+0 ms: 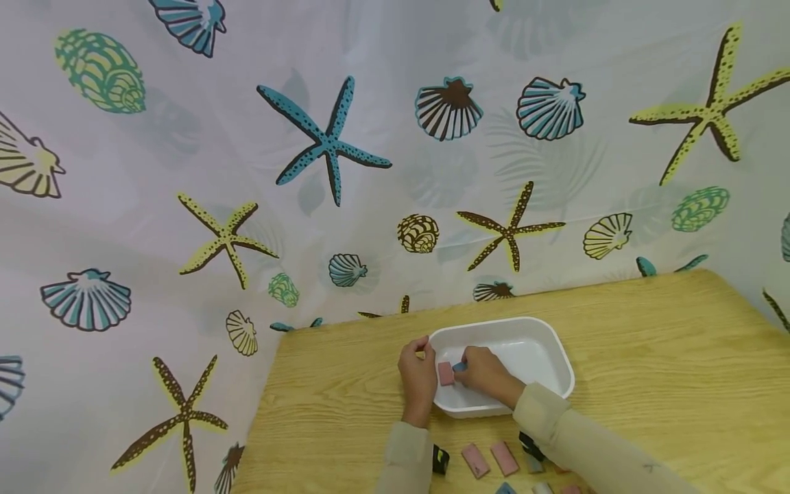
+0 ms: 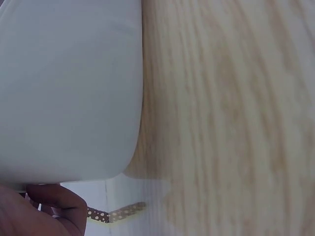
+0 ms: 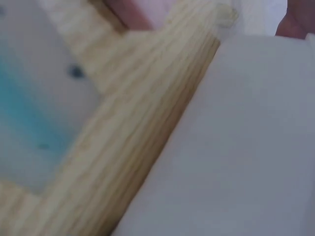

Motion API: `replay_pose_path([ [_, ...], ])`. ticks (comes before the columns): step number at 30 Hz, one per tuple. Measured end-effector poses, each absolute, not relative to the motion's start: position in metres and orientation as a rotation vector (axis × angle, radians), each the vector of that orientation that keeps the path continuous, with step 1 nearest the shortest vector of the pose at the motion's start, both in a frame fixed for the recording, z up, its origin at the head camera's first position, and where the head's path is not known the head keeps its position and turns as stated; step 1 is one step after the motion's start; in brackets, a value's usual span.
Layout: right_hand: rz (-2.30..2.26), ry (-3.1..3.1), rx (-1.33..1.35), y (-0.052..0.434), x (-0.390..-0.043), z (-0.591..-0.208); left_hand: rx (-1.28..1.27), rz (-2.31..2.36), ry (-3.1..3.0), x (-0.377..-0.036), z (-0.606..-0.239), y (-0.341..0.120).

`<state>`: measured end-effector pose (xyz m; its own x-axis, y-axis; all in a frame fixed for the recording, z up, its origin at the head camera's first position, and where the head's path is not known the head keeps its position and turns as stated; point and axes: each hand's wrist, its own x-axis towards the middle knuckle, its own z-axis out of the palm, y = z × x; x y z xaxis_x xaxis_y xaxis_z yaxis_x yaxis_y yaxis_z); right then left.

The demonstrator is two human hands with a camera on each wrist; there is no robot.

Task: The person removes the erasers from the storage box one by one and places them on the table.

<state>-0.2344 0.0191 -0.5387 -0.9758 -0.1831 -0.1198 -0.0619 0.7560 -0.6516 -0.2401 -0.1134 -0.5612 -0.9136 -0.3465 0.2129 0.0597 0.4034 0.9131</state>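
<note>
A white plastic tray (image 1: 538, 350) with rounded corners lies on the wooden table. My left hand (image 1: 418, 376) grips its left rim, fingers bent over the far left corner. Inside the tray my right hand (image 1: 487, 374) pinches a small blue block (image 1: 459, 367), eraser-like in shape, most of it covered by the fingers. Just left of it a pink block (image 1: 446, 374) sits against the tray's left end. The left wrist view is filled by the tray's outer wall (image 2: 74, 98), with the left hand (image 2: 44, 211) at its rim.
Nearer the body, two pink blocks (image 1: 475, 460) (image 1: 505, 458) lie on the table (image 1: 333, 412) beside a black item with yellow marks (image 1: 440, 460). Another black item (image 1: 531, 446) is partly under the right sleeve. A blue piece (image 1: 505, 488) shows at the bottom edge. Behind hangs a shell-patterned curtain (image 1: 382, 103).
</note>
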Motion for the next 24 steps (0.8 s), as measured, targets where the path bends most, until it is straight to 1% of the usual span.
replay_pose_path([
  [11, -1.084, 2.725, -0.284, 0.032, -0.213, -0.534, 0.248, -1.530, -2.304, -0.239, -0.564, -0.112],
  [19, -1.392, 2.608, -0.400, 0.035, -0.202, -0.526, 0.226, -1.526, -2.306, -0.238, -0.562, -0.114],
  [24, -1.559, 2.493, -0.400, 0.036, -0.191, -0.516, 0.193, -1.539, -2.288, -0.236, -0.558, -0.114],
])
